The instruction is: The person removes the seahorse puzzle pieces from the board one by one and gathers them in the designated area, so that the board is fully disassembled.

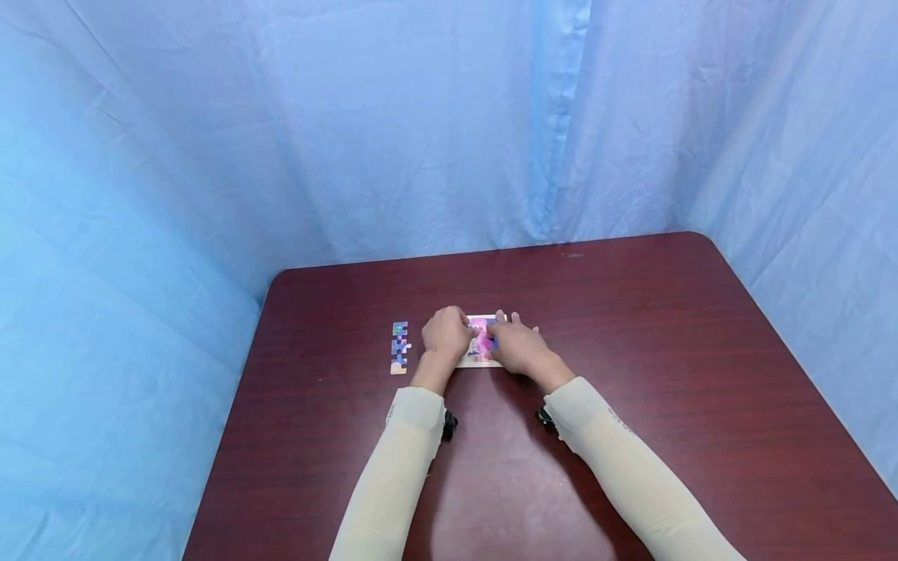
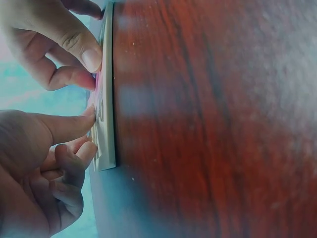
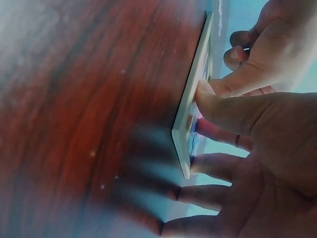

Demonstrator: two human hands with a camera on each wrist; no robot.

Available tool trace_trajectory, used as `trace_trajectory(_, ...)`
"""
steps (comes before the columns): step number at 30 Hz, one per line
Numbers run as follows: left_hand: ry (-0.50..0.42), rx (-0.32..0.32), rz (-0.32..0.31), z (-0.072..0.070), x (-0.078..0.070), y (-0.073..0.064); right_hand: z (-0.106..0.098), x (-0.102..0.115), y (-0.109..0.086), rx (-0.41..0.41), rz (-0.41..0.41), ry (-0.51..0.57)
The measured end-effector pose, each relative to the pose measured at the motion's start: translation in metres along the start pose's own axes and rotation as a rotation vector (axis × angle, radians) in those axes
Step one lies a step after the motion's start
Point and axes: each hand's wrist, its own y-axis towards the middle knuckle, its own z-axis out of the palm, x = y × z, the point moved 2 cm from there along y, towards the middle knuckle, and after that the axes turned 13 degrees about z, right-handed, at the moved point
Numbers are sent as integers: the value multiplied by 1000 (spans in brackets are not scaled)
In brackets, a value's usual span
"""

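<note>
Both arms wear long, close-fitting cream sleeves, the left sleeve [image 1: 393, 475] and the right sleeve [image 1: 631, 467], each ending at the wrist in a plain cuff and leaving the left hand [image 1: 445, 333] and right hand [image 1: 515, 347] bare. The right sleeve carries a faint grey marking near its cuff, too small to read. A small black device sits under each wrist, the left one [image 1: 449, 425] and the right one [image 1: 546, 418], at the sleeve ends.

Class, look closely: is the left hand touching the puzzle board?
Touching. The left wrist view shows the left hand's thumb tip pressed on the puzzle board.
</note>
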Motion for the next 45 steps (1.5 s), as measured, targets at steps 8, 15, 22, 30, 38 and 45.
trace_trajectory(8, -85, 10, -19, 0, 1, -1, 1, 5, -3, 25, 20, -37)
trace_trajectory(15, -246, -40, -60, -6, 3, -1, 0, 4, -2, 21, 10, -35)
trace_trajectory(22, -314, -62, -101, -8, 6, -4, 2, 5, -3, 35, 20, -35)
trace_trajectory(30, -321, -88, -115, -20, 15, -8, 0, 3, -2, 4, 14, -57)
trace_trajectory(38, -309, -158, -160, -35, 35, -15, -3, 4, -3, -12, 7, -67)
trace_trajectory(45, -275, -201, -194, -47, 55, -21, -3, 5, -5, -41, -6, -71)
